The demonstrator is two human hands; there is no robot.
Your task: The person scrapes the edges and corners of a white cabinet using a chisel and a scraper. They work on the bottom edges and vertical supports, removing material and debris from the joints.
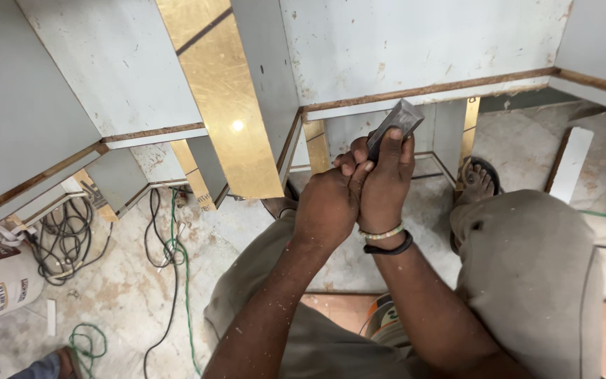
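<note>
left hand (327, 203), right hand (385, 184) — clasped, fists closed

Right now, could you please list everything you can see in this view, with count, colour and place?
metal block: one, grey, gripped in both hands near the panel edge
laminate panels: several, white with brown edges, top
gold strips: several, between the panels
cables: black and green, on the floor at left
white strip: one, on the floor at right
sandalled foot: one, right of the hands
wristbands: two, pale and black, right wrist
left hand: wrapped over the right
right hand: fingers around the block
</note>
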